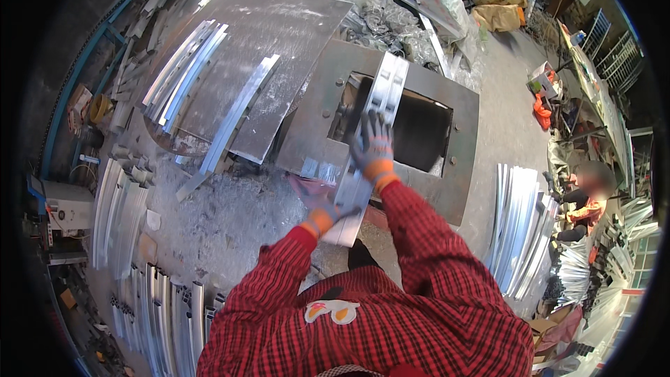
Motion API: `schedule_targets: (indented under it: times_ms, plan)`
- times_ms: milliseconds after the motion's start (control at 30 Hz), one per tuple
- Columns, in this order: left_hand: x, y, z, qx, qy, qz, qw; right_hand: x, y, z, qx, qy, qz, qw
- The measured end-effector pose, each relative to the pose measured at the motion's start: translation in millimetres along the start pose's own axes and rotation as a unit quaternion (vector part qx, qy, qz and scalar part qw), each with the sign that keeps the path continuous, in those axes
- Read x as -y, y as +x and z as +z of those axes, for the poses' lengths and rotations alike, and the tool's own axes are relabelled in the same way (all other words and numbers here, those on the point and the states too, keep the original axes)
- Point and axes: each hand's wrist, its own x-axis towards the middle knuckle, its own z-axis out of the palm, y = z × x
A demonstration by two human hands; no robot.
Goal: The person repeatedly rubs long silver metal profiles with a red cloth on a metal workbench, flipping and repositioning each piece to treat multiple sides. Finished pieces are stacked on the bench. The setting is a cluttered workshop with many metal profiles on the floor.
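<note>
Two silver metal profiles (387,87) lie side by side across a thick steel plate with a rectangular opening (464,126), reaching from its far edge toward my body. Slots or holes mark their upper faces near the far end. My right hand (375,146), in a grey glove with an orange cuff, grips them about midway, its fingers over the top. At the near end my left hand (328,220), gloved alike, holds them from the left side. The undersides of both hands are hidden.
Left of the plate, a dark sheet-metal table (279,24) carries several profiles (185,73). Bundled profiles stand at the lower left (164,314) and right (515,223). Crumpled plastic (384,24) heaps up behind. A person in orange (592,213) is at the far right.
</note>
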Motion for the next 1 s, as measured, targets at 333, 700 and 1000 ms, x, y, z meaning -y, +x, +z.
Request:
schedule_targets:
  times_ms: [333,700,1000]
  plan:
    - [-52,53,-9,0.03,0.141,-0.053,0.988,-26,47,6,-0.023,-0.031,0.003,0.999]
    - [83,-173,-36,0.008,0.005,-0.085,0.996,107,-166,36,0.004,0.003,-0.015,1.0]
    - [102,-258,-95,-0.109,-0.146,-0.028,0.983,187,-190,64,0.003,0.552,0.227,0.802]
